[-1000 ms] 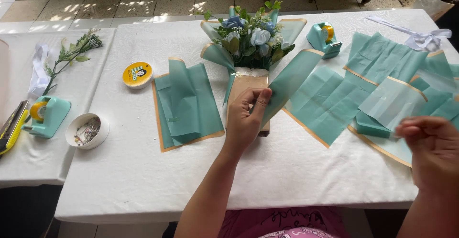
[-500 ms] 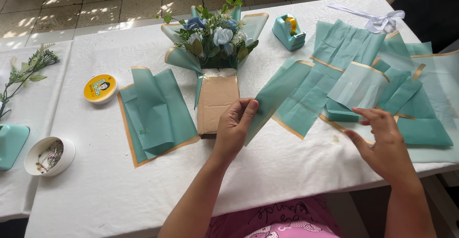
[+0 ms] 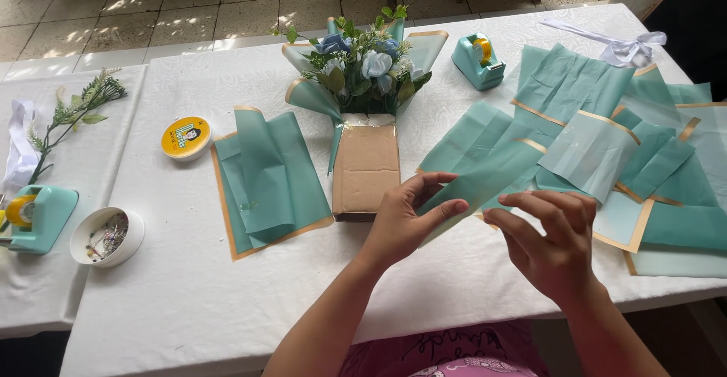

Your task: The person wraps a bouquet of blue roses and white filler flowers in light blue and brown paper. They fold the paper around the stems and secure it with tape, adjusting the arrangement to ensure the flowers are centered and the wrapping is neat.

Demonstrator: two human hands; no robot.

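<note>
A folded teal paper sheet point(image 3: 485, 172) with a gold edge lies slanted at mid-table. My left hand point(image 3: 405, 218) pinches its near end between thumb and fingers. My right hand point(image 3: 549, 237) touches the same sheet's lower edge, fingers curled over it. Just left of my left hand stands a brown cardboard box point(image 3: 366, 169) holding a bouquet of blue and white flowers point(image 3: 363, 70) wrapped in teal paper.
More teal sheets point(image 3: 606, 142) lie piled at the right, another folded teal sheet point(image 3: 269, 180) at the left. A yellow round tin point(image 3: 185, 137), a teal tape dispenser point(image 3: 477, 60), a white ribbon point(image 3: 625, 44), a white pin bowl point(image 3: 106, 235), a second tape dispenser point(image 3: 34, 216) and a green sprig point(image 3: 76, 112) sit around.
My left hand left the box and took hold of the teal sheet. My right hand came in from the pile at the right to the same sheet.
</note>
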